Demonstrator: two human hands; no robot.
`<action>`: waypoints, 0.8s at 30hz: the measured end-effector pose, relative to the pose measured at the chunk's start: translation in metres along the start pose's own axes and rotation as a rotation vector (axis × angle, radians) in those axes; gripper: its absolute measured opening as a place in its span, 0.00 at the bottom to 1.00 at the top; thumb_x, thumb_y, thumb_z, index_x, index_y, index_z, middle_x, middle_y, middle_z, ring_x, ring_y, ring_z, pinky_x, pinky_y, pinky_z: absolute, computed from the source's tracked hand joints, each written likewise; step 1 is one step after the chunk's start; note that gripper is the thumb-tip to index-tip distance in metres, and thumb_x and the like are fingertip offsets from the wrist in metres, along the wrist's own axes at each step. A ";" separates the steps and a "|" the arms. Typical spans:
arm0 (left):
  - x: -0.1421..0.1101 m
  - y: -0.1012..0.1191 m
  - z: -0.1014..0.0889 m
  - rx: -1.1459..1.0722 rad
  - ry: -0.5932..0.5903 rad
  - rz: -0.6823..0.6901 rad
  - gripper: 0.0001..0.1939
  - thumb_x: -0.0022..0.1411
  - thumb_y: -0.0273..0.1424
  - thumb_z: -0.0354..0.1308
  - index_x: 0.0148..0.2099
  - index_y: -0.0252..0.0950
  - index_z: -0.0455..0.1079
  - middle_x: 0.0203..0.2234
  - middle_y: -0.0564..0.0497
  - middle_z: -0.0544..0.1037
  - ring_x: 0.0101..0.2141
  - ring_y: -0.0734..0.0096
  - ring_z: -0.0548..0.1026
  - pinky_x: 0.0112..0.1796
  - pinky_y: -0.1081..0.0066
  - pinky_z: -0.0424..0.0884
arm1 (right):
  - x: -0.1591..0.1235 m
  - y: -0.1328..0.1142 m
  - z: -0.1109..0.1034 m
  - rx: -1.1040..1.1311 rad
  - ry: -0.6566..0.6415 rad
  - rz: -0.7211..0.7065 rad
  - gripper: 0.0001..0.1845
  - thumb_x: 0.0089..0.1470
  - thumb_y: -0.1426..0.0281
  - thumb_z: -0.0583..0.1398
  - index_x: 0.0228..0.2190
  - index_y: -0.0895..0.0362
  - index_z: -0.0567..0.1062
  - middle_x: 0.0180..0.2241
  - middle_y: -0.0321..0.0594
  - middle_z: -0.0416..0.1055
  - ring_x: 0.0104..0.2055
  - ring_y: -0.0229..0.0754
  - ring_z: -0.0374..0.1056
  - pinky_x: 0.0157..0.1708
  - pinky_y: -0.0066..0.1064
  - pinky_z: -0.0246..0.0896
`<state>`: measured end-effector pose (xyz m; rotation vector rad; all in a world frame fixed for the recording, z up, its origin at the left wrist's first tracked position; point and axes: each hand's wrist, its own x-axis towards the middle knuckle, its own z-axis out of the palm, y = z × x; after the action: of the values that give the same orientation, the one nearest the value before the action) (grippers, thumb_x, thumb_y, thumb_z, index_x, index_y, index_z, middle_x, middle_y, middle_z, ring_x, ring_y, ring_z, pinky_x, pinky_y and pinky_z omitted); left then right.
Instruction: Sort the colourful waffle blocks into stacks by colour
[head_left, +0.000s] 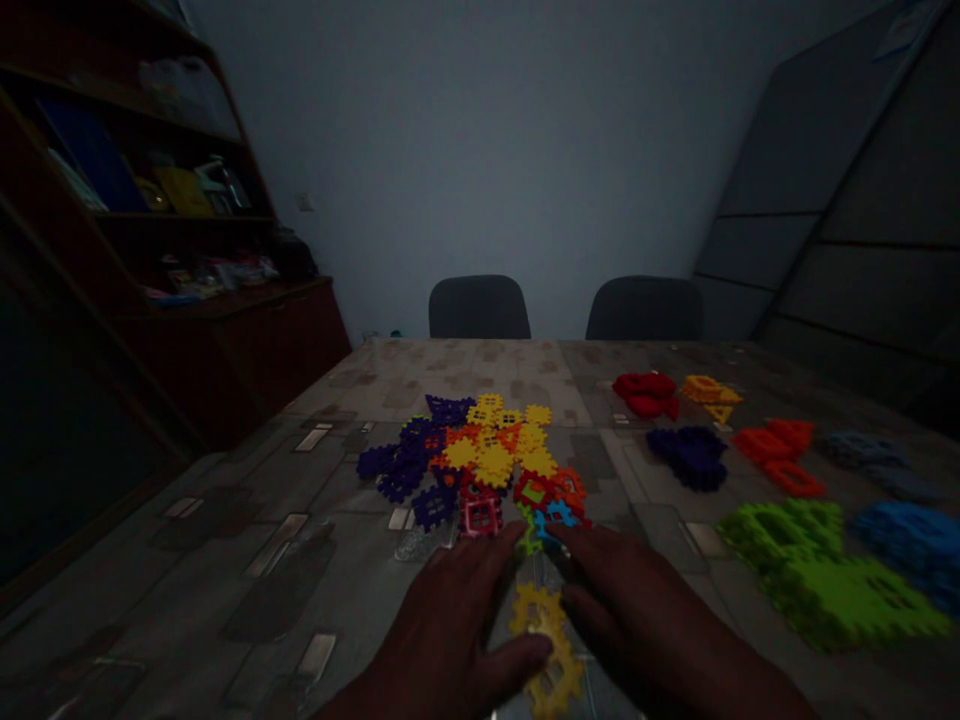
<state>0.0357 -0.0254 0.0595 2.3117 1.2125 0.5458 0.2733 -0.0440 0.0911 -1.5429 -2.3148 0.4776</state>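
Observation:
My left hand lies low over the table with fingers stretched forward. Its fingertips reach the near edge of the mixed pile, beside a pink square interlocking tile, and its thumb lies over joined yellow interlocking tiles. Across from it, my right hand is also stretched out, fingertips at a light blue tile and near a green tile. The yellow tiles lie between both hands. Whether the fingertips press on the tiles is hard to see in the dim light.
Ahead is a pile of yellow tiles and purple tiles. On the right stand colour groups: red, dark purple, orange, grey, green, blue. Two chairs stand behind the table.

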 end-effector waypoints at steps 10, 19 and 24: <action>0.001 -0.036 -0.033 -0.011 0.149 -0.046 0.15 0.70 0.37 0.55 0.56 0.44 0.73 0.48 0.46 0.78 0.49 0.54 0.75 0.52 0.55 0.70 | -0.017 -0.006 0.072 -0.300 0.092 -0.047 0.52 0.44 0.46 0.70 0.64 0.57 0.65 0.48 0.55 0.77 0.46 0.65 0.71 0.43 0.50 0.66; 0.001 -0.030 -0.041 0.011 -0.033 -0.116 0.23 0.65 0.38 0.57 0.60 0.41 0.70 0.51 0.43 0.77 0.50 0.50 0.74 0.51 0.53 0.70 | -0.015 0.004 0.064 -0.387 -0.013 -0.098 0.48 0.46 0.57 0.68 0.65 0.58 0.63 0.43 0.51 0.78 0.40 0.58 0.71 0.40 0.46 0.62; -0.001 -0.028 -0.047 -0.018 -0.086 -0.138 0.24 0.63 0.37 0.58 0.61 0.42 0.70 0.54 0.44 0.76 0.52 0.50 0.74 0.53 0.54 0.69 | -0.012 0.008 0.056 -0.286 0.033 -0.198 0.52 0.46 0.70 0.64 0.69 0.59 0.51 0.51 0.53 0.75 0.49 0.60 0.70 0.54 0.53 0.57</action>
<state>-0.0081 -0.0020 0.0817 2.1933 1.3084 0.4024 0.2595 -0.0580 0.0365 -1.4028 -2.5628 0.0725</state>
